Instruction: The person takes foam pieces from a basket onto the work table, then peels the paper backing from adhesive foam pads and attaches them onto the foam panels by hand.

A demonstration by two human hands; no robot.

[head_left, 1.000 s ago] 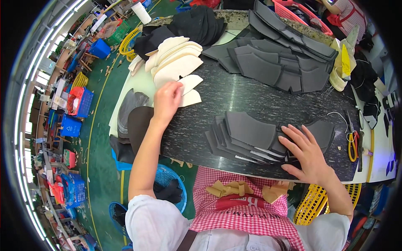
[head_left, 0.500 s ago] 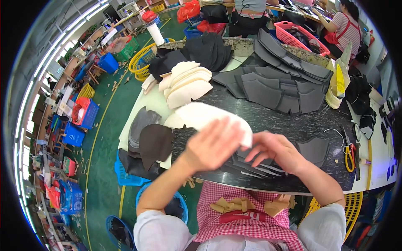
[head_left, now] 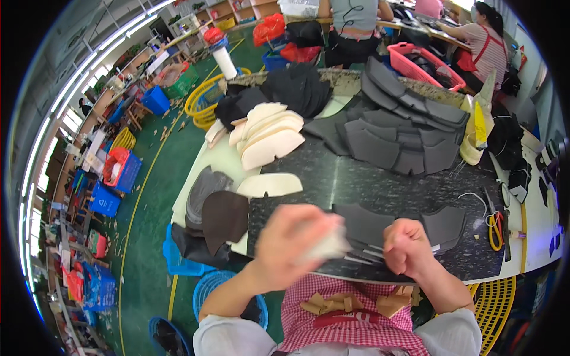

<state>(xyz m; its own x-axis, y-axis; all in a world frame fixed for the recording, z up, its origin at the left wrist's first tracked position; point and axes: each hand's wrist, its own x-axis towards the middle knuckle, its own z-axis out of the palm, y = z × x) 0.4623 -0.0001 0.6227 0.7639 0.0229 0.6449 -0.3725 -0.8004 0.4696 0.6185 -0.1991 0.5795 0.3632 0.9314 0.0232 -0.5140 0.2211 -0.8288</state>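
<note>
My left hand [head_left: 297, 237] is blurred over the near part of the black table, its fingers closed round a whitish sheet-like piece [head_left: 328, 244]. Motion smears that piece, so its exact kind does not show. Right of it, my right hand [head_left: 408, 246] is curled shut by the table's near edge; whatever its fingers pinch is hidden. Dark grey cut pieces [head_left: 365, 224] with pale strips along their near edges lie between and behind my hands. Another dark grey piece [head_left: 445, 225] is just right of my right hand. Beyond my left hand rests a single cream curved piece [head_left: 270, 185].
Cream pieces [head_left: 272, 142], black pieces [head_left: 297, 86] and grey panels [head_left: 380, 142] are piled along the far side. Brown pieces [head_left: 224, 219] lie at the left. Orange-handled scissors [head_left: 495, 231] lie at the right. Blue baskets [head_left: 217, 291] stand below; people sit beyond.
Both hands have come nearer to me and moved apart. The whitish piece has moved nearer with my left hand, uncovering the cream piece. My right hand's fingers have curled closed.
</note>
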